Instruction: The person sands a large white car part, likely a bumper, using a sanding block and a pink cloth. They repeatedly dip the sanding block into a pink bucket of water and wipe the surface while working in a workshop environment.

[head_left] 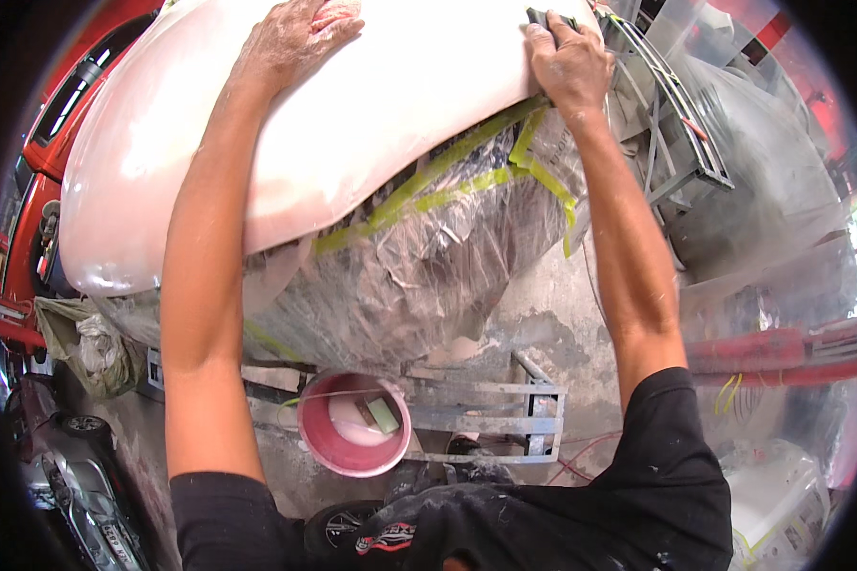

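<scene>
Both arms reach forward over a large, glossy white car body panel with pinkish patches. On its upper left part rests my left hand, its fingers curled over a pinkish, sponge-like pad, partly cut off by the frame's top edge. At the panel's far right edge, my right hand grips a dark sanding block pressed to the surface. Below the panel's lower edge hang clear plastic masking film and yellow-green masking tape.
A pink bucket with milky liquid and a pale green block stands beside a metal step frame near my body. Right of the panel is a metal rack with plastic sheeting. Left are a red vehicle and a grey car.
</scene>
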`<state>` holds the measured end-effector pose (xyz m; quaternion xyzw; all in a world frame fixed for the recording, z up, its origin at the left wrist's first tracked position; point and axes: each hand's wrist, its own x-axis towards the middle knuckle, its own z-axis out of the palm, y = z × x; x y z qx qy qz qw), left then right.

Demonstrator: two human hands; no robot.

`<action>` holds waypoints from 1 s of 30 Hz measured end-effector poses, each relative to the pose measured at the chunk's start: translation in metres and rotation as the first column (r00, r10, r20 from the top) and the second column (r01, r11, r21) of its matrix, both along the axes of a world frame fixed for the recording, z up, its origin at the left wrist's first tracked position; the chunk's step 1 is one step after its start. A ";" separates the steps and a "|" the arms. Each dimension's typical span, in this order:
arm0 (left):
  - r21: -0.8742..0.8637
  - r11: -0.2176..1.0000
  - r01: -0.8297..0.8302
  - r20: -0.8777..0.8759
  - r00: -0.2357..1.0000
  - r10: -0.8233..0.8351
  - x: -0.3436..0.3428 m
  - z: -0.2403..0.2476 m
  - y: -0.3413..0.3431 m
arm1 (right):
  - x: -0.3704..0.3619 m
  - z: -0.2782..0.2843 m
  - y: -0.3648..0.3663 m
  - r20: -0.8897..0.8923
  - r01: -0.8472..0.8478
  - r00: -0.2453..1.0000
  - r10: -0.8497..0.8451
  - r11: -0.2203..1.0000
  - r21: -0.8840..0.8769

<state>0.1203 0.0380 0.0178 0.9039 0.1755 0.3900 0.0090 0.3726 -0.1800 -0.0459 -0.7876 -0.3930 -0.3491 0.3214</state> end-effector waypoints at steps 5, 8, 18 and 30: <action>-0.354 0.932 0.077 0.015 0.997 -0.077 -0.020 0.008 -0.015 | -0.141 -0.053 -0.012 0.150 -0.336 0.934 0.323 0.939 0.069; -0.286 0.958 -0.021 -0.049 0.999 0.007 -0.027 -0.001 -0.034 | -0.051 -0.044 0.000 0.161 -0.298 0.943 0.293 0.955 0.007; 0.356 0.930 -0.096 -0.129 0.980 0.150 -0.070 -0.079 -0.159 | -0.051 -0.075 -0.104 -0.272 -0.245 0.908 0.317 0.932 0.267; 0.456 0.888 -0.056 0.003 0.998 0.061 0.205 -0.070 -0.164 | -0.131 -0.136 -0.255 -0.483 -0.224 0.811 0.330 0.938 0.265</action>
